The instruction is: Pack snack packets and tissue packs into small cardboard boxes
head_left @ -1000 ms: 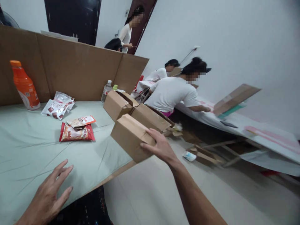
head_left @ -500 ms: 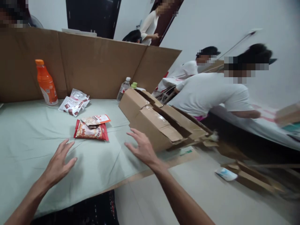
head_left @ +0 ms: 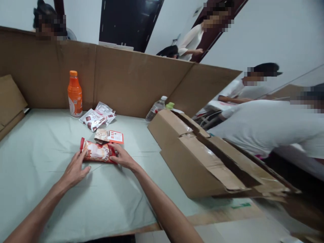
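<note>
A red and cream snack bag [head_left: 97, 152] lies on the pale green cloth between my hands. My right hand [head_left: 123, 157] has its fingers and thumb on the bag's right end, gripping it. My left hand [head_left: 76, 170] is at the bag's left end, fingertips against it, with the thumb spread apart. Just behind the bag, partly over its back edge, is a flat orange-and-white packet [head_left: 110, 135]. Farther back lie silver-white pouches [head_left: 95, 118] with brown squares. An orange bottle [head_left: 75, 96] stands upright near the cardboard wall.
A tall cardboard panel [head_left: 131, 77] borders the back. Open cardboard boxes [head_left: 187, 165] stand along the right side, with a clear bottle [head_left: 157, 108] and a green-capped item [head_left: 169, 105] behind them. Another cardboard piece [head_left: 10, 101] is at left. Other people are beyond the panel and at right.
The view has turned left. My right hand has come from beside the boxes to the snack bag's right end, and my left hand has reached its left end.
</note>
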{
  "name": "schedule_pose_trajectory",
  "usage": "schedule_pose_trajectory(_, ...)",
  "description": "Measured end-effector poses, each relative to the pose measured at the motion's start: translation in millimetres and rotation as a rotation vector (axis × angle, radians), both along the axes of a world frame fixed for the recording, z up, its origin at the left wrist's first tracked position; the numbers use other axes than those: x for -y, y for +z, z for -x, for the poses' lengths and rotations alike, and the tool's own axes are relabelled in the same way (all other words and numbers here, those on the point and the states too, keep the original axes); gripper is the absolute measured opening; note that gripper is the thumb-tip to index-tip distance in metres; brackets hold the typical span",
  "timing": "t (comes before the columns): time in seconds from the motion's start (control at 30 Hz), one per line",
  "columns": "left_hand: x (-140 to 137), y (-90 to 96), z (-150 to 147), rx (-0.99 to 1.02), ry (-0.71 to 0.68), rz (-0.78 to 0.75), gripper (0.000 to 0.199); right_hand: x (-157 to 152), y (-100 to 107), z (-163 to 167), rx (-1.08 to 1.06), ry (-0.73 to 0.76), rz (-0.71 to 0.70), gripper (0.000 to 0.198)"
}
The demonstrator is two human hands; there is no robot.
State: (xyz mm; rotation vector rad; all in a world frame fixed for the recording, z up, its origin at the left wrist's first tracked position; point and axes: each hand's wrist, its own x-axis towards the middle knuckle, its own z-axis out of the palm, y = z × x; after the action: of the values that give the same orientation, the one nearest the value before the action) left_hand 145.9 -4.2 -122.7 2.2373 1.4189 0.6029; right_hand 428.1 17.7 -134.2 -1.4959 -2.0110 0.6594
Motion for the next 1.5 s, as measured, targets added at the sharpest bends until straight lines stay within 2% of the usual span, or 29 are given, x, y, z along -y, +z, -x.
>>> schedule_pose_trajectory(0.13, -24.1, 2.2, 29.9, -0.035, 0.151, -0.039, 0.077, -39.6, 11.1, 58.2, 0.065, -0.049, -0.042, 0.066)
schedule_pose_trajectory(0.2, -37.1, 2.5, 38.2, -0.055, 0.207, -0.067, 0.077, -45.3, 19.3, 76.0, 0.103, -0.106, -0.064, 0.064)
schedule_pose_trajectory(0.27, -44.7, 0.2, 43.1, -0.07, 0.24, -0.091, 0.076, -37.0, 25.2, 79.0, 0.133, -0.166, -0.09, 0.054)
schedule_pose_trajectory(0.37, -45.9, -6.4, 44.9, -0.085, 0.276, -0.129, 0.064, -14.1, 24.7, 55.5, 0.153, -0.248, -0.141, 0.037)
schedule_pose_trajectory(0.43, -45.9, -9.8, 42.1, -0.091, 0.305, -0.161, 0.052, -6.3, 17.6, 31.9, 0.143, -0.315, -0.173, 0.038)
schedule_pose_trajectory(0.53, -56.6, -9.5, 32.4, -0.098, 0.339, -0.198, 0.041, -15.0, -1.3, 10.3, 0.082, -0.402, -0.181, 0.054)
schedule_pose_trajectory(0.7, -90.5, 2.2, 19.7, -0.112, 0.423, -0.271, 0.039, -37.5, -36.2, 31.3, -0.128, -0.358, -0.198, 0.063)
schedule_pose_trajectory(0.83, -84.9, 14.5, 42.8, -0.143, 0.463, -0.378, 0.044, -20.3, -53.6, 44.8, -0.303, -0.317, -0.222, 0.069)
schedule_pose_trajectory(0.9, -69.2, 26.8, 71.2, -0.16, 0.486, -0.43, 0.052, -8.1, -60.6, 40.6, -0.355, -0.329, -0.23, 0.068)
schedule_pose_trajectory(0.97, -51.6, 48.9, 110.9, -0.17, 0.552, -0.486, 0.062, 0.0, -67.0, 34.4, -0.386, -0.348, -0.236, 0.066)
schedule_pose_trajectory(1.13, -23.1, 138.6, 233.1, -0.17, 0.889, -0.65, 0.073, 1.0, -75.9, 29.4, -0.435, -0.383, -0.245, 0.06)
schedule_pose_trajectory(1.23, -20.2, 185.3, 288.2, -0.184, 0.984, -0.625, 0.06, -1.5, -73.5, 32.8, -0.464, -0.385, -0.243, 0.056)
schedule_pose_trajectory(1.3, -23.5, 203.0, 308.3, -0.195, 0.967, -0.517, 0.051, -2.1, -70.0, 36.5, -0.479, -0.39, -0.239, 0.054)
schedule_pose_trajectory(1.37, -27.5, 210.4, 315.7, -0.19, 0.931, -0.436, 0.049, -3.6, -66.7, 40.4, -0.491, -0.401, -0.238, 0.054)
schedule_pose_trajectory(1.5, -20.2, 209.4, 298.9, -0.177, 0.835, -0.432, 0.04, -11.6, -62.9, 43.0, -0.528, -0.432, -0.224, 0.054)
